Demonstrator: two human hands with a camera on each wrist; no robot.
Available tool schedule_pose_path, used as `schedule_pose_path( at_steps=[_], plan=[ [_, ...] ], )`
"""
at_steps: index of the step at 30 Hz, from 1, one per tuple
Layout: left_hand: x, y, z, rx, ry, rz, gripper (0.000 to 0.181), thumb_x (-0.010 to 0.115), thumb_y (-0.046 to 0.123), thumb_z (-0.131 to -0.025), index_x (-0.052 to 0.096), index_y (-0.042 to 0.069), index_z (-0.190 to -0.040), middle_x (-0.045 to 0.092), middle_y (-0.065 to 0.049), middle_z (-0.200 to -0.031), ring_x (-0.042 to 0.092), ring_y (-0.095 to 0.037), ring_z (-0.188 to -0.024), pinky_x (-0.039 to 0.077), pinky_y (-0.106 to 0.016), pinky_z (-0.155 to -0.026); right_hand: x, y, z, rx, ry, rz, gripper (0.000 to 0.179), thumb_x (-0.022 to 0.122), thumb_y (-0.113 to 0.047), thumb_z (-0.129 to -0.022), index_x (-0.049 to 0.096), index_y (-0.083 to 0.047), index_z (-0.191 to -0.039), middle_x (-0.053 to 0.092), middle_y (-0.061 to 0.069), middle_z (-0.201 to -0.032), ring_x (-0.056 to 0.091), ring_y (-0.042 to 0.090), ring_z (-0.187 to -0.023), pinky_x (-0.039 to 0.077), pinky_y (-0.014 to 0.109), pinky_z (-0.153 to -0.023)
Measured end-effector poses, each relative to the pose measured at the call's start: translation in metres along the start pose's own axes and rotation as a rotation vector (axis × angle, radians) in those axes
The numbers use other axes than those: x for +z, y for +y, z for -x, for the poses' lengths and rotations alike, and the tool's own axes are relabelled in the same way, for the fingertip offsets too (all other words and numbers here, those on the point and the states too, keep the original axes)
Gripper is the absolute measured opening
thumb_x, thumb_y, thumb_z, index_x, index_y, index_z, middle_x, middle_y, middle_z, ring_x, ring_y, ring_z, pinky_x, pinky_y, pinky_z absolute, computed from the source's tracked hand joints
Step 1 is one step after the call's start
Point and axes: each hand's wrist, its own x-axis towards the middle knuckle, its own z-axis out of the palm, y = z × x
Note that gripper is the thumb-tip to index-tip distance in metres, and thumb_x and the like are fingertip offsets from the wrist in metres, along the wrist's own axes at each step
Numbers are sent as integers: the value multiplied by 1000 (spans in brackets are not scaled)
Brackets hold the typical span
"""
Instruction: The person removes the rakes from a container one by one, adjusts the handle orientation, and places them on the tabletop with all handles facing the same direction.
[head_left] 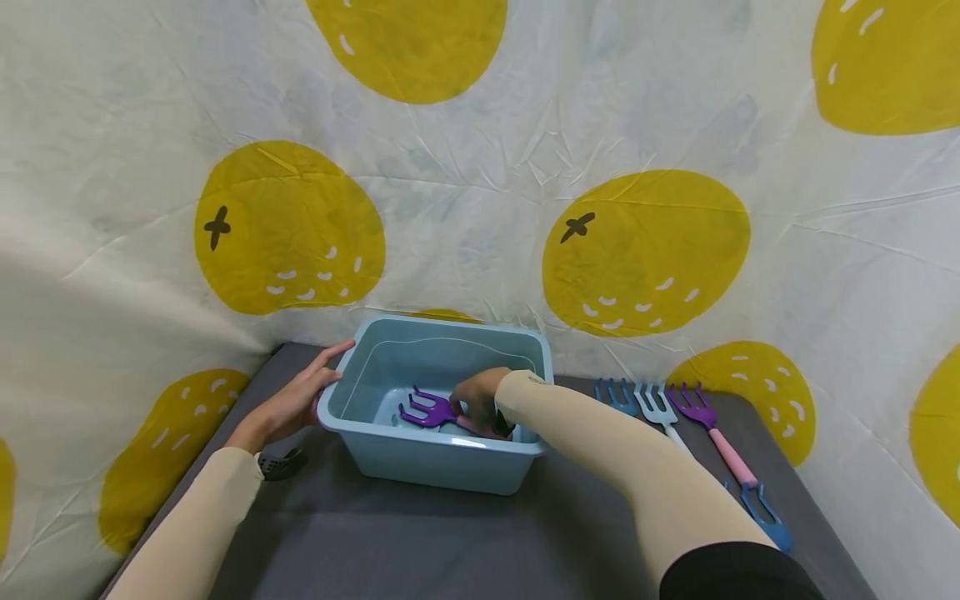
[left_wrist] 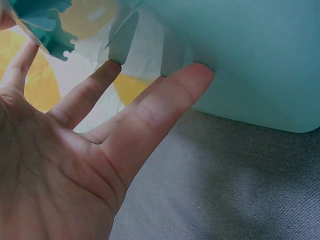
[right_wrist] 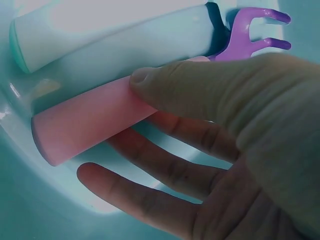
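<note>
A light blue plastic bin (head_left: 435, 458) stands on the grey table. My left hand (head_left: 296, 402) touches its left end, and the left wrist view shows straight fingers (left_wrist: 150, 112) against the bin wall (left_wrist: 265, 65). Reaching inside the bin, my right hand (head_left: 476, 396) pinches the pink handle (right_wrist: 95, 117) of a purple hand rake (head_left: 427, 410) between thumb and fingers. The rake lies low in the bin, tines pointing left. Beside it in the right wrist view is a thick white handle (right_wrist: 110, 27); what it belongs to is cut off.
On the table's right side lie a blue hand rake (head_left: 619, 398), a pale blue one (head_left: 657, 408), a purple one with a pink handle (head_left: 729, 454) and another blue one (head_left: 767, 518), partly behind my right sleeve. A cloth with yellow fruit prints (head_left: 480, 167) hangs behind the table (head_left: 420, 542).
</note>
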Motion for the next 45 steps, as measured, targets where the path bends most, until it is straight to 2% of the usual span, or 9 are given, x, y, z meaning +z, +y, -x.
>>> schedule_pose_path(
  at_steps=[5, 9, 12, 17, 23, 27, 33, 38, 45],
  plan=[
    [3, 1, -1, 0, 1, -7, 62, 42, 38, -109, 12, 40, -164, 14, -21, -164, 46, -53, -128, 56, -56, -85, 1, 6, -5, -13, 2, 14, 43, 76, -6, -87, 67, -34, -118, 64, 6, -97, 60, 24, -91, 56, 38, -65],
    [4, 1, -2, 2, 2, -9, 62, 42, 38, -110, 12, 40, -164, 14, -21, -164, 47, -52, -127, 56, -55, -85, -2, 9, -8, -54, 11, 105, 39, 78, -12, -88, 66, -36, -118, 65, 3, -95, 61, 21, -88, 56, 36, -65],
    [6, 1, -2, 6, 5, -18, 62, 42, 38, -109, 12, 40, -164, 15, -21, -164, 48, -52, -126, 56, -55, -85, -8, 9, -8, -108, 18, 156, 34, 76, -19, -92, 65, -35, -120, 65, 2, -97, 65, 18, -84, 57, 35, -65],
    [8, 1, -2, 10, 12, -35, 63, 43, 38, -109, 12, 41, -163, 16, -22, -163, 47, -54, -127, 56, -57, -84, -21, 6, -3, -194, 32, 156, 38, 76, -11, -90, 68, -29, -122, 62, 1, -108, 65, 18, -82, 56, 34, -67],
    [8, 0, -1, 0, 12, -21, 63, 42, 39, -109, 12, 42, -163, 11, -18, -166, 43, -54, -131, 55, -58, -85, -40, 6, 13, -188, 57, 94, 28, 75, -24, -93, 67, -30, -119, 65, 5, -99, 65, 20, -75, 58, 36, -63],
    [6, 0, 0, -2, 13, -19, 63, 42, 39, -109, 11, 42, -164, 9, -17, -166, 42, -54, -132, 55, -59, -85, -53, 4, 28, -260, 56, 114, 30, 73, -24, -95, 65, -24, -124, 69, 5, -90, 66, 17, -76, 59, 37, -63],
    [5, 0, 1, 9, 2, -25, 63, 41, 39, -109, 11, 41, -164, 8, -17, -167, 40, -55, -133, 55, -59, -86, -68, 4, 50, -313, 70, 78, 40, 74, -10, -92, 64, -18, -130, 69, 2, -99, 68, 17, -83, 60, 39, -65],
    [7, 0, 3, 12, 4, -25, 62, 41, 37, -109, 11, 41, -164, 8, -16, -167, 38, -54, -134, 55, -59, -86, -77, 10, 64, -337, 88, 43, 42, 75, -10, -92, 64, -16, -132, 70, 5, -99, 70, 19, -79, 61, 42, -66],
    [6, 3, 4, 20, 4, -26, 63, 41, 36, -109, 9, 38, -165, 5, -15, -168, 34, -53, -137, 54, -59, -87, -92, 18, 95, -355, 124, -41, 42, 74, -11, -93, 63, -15, -133, 68, 8, -113, 71, 23, -85, 61, 45, -67]
  ],
)
